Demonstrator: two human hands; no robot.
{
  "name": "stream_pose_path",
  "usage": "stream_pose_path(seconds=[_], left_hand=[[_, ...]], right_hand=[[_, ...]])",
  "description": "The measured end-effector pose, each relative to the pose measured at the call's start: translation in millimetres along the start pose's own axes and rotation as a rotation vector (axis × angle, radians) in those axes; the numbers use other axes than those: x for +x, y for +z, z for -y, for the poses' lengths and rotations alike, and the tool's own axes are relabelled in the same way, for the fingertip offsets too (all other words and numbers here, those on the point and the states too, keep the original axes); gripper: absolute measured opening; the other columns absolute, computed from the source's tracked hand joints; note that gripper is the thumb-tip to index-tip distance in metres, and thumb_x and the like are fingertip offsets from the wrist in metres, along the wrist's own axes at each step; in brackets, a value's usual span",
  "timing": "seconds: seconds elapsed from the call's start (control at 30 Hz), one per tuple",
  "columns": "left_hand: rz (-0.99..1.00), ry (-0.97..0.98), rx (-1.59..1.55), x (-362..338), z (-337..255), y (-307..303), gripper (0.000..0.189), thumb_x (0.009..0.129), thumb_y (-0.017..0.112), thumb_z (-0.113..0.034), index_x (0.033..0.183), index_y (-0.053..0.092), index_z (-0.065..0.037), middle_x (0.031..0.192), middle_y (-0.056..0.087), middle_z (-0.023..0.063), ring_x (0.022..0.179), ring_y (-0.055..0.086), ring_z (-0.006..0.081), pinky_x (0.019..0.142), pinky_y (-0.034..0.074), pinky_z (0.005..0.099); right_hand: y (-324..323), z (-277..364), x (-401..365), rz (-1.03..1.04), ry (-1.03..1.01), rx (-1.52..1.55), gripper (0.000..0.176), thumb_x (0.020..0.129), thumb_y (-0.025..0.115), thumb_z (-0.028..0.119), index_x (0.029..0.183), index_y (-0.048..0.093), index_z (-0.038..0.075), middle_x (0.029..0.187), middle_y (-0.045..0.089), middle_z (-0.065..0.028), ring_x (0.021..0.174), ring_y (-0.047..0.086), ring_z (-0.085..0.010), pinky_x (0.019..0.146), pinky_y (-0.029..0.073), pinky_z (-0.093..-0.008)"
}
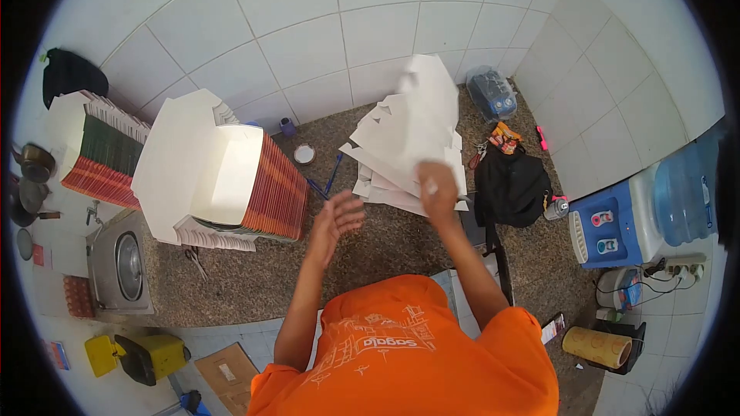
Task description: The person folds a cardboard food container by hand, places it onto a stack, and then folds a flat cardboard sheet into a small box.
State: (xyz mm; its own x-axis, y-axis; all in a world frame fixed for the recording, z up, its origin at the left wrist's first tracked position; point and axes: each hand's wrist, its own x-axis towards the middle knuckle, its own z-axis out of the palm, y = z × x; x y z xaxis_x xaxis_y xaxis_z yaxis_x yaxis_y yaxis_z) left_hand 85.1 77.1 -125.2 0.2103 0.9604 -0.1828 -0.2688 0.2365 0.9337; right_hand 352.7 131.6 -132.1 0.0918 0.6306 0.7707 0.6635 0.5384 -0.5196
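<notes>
My right hand (438,191) is closed on the near end of a white flat cardboard blank (432,108), which is blurred and rises over a pile of similar white blanks (378,127) on the counter. To the left, my left hand (337,222) is held over the counter with its fingers spread and nothing in them. Nearest to it on that side is a tall stack of nested open cartons (274,196), white inside with red striped edges. Blue pens (333,175) lie just beyond my left hand.
A second carton stack (108,158) stands farther left. Scissors (197,263) lie near the sink (123,270). On the right are a black bag (512,189), a can (555,208), a plastic-wrapped device (492,94) and a blue water dispenser (609,227). A round lid (304,155) sits near the wall.
</notes>
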Motion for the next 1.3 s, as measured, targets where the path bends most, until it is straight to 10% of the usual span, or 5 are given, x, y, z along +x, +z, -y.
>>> stream_pose_path(seconds=[0.47, 0.8, 1.0, 1.07, 1.3], left_hand=[[-0.366, 0.109, 0.278, 28, 23, 8, 0.080, 0.099, 0.070, -0.018, 0.160, 0.021, -0.001, 0.155, 0.042, 0.0239, 0.142, 0.045, 0.0292, 0.113, 0.041, 0.0392], [-0.048, -0.027, -0.187, 22, -70, 71, 0.020, 0.103, 0.062, -0.017, 0.118, 0.067, -0.004, 0.110, 0.072, 0.0045, 0.102, 0.067, 0.0101, 0.095, 0.052, 0.0318], [0.059, 0.050, -0.615, 33, -51, 94, 0.017, 0.098, 0.068, -0.008, 0.116, 0.066, -0.007, 0.108, 0.072, 0.0045, 0.095, 0.069, 0.0139, 0.082, 0.058, 0.0287], [-0.128, 0.047, -0.477, 31, -50, 106, 0.017, 0.098, 0.068, -0.008, 0.115, 0.066, -0.007, 0.110, 0.071, 0.0042, 0.097, 0.069, 0.0141, 0.085, 0.057, 0.0300], [-0.027, 0.248, -0.336, 31, -26, 115, 0.028, 0.108, 0.056, -0.022, 0.128, 0.063, -0.003, 0.115, 0.069, 0.0064, 0.099, 0.067, 0.0137, 0.084, 0.056, 0.0310]], right_hand=[[-68, 28, -37, 0.201, 0.986, 0.508, 0.034, 0.092, 0.075, 0.018, 0.121, 0.068, 0.001, 0.119, 0.070, -0.0211, 0.098, 0.068, -0.0229, 0.083, 0.054, -0.0336], [-57, 116, -4, 0.504, 0.138, -0.222, 0.072, 0.087, 0.071, 0.009, 0.154, 0.044, 0.017, 0.163, 0.032, -0.0202, 0.155, 0.025, -0.0363, 0.123, 0.018, -0.0554], [-37, 108, -33, 0.011, 0.765, 0.695, 0.052, 0.101, 0.058, 0.016, 0.149, 0.048, 0.000, 0.151, 0.049, -0.0259, 0.139, 0.051, -0.0376, 0.111, 0.044, -0.0389], [-48, 97, -18, 0.080, 0.076, 0.263, 0.043, 0.105, 0.055, 0.022, 0.142, 0.057, 0.002, 0.149, 0.051, -0.0254, 0.134, 0.056, -0.0393, 0.104, 0.051, -0.0409], [-38, 75, 6, 0.176, 0.090, 0.162, 0.056, 0.082, 0.081, 0.007, 0.135, 0.065, 0.006, 0.144, 0.057, -0.0219, 0.127, 0.060, -0.0403, 0.102, 0.053, -0.0434]])
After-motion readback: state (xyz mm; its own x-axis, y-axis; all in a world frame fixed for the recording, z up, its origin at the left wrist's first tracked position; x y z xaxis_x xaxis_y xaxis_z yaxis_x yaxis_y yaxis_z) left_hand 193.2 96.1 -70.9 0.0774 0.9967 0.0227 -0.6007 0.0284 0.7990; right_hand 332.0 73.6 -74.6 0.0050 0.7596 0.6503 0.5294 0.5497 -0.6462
